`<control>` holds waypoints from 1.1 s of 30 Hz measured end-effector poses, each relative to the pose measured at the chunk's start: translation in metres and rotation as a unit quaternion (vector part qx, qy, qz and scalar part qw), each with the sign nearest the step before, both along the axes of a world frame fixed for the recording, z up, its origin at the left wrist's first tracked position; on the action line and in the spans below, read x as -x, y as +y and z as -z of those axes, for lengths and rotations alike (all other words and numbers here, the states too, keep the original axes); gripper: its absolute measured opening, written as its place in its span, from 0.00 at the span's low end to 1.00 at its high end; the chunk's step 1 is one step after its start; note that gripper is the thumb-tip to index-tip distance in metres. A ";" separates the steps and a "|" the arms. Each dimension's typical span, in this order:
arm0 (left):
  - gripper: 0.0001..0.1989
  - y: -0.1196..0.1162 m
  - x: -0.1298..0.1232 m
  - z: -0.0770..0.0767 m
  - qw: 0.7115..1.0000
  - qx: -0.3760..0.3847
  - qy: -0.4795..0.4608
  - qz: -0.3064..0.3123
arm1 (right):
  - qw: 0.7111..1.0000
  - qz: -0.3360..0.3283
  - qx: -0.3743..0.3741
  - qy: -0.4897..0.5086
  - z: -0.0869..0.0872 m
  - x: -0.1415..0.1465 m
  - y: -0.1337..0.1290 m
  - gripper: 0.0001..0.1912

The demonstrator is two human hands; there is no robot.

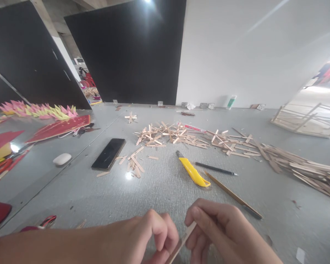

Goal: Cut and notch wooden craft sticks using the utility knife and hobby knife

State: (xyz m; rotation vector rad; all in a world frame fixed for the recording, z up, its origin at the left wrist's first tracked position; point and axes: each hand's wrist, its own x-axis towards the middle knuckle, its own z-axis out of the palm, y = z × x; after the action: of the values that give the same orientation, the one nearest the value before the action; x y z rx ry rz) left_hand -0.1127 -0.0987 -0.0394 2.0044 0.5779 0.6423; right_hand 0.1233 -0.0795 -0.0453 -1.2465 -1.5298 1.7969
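A thin wooden stick (pixel 182 242) slants between my two hands at the bottom centre. My right hand (pixel 220 231) pinches its upper end between thumb and fingers. The fingers of my left hand (pixel 156 234) are curled closed round its lower part, which is partly hidden. Just beyond my hands lies a yellow utility knife (pixel 192 171), with a black pen (pixel 216 168) and a narrow brown tool with a dark tip (pixel 233 196) to its right.
Cut wooden pieces (pixel 167 135) are heaped across the middle, and long strips (pixel 305 165) lie at the right. A phone (pixel 108 154) and a white case (pixel 62 159) rest at the left. Upright boards (pixel 132 51) stand behind; a stick frame (pixel 308 119) sits at the back right.
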 end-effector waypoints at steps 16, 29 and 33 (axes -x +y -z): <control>0.13 0.004 -0.005 -0.001 0.980 0.051 0.118 -0.155 | 0.976 -0.010 -0.213 -0.042 0.003 -0.001 -0.001 0.15; 0.09 0.036 -0.007 0.031 0.979 0.016 0.113 -0.170 | 0.815 -0.033 -0.540 -0.207 0.060 -0.006 0.015 0.15; 0.09 0.036 -0.006 0.037 0.979 0.007 0.122 -0.166 | 0.809 -0.030 -0.546 -0.213 0.060 -0.005 0.013 0.13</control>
State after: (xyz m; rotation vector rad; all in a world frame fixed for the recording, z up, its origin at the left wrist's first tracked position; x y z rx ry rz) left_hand -0.1071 -0.0631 -0.0765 2.0046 1.0769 0.5886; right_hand 0.1282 -0.0662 -0.1050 -0.9614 -2.3166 0.3605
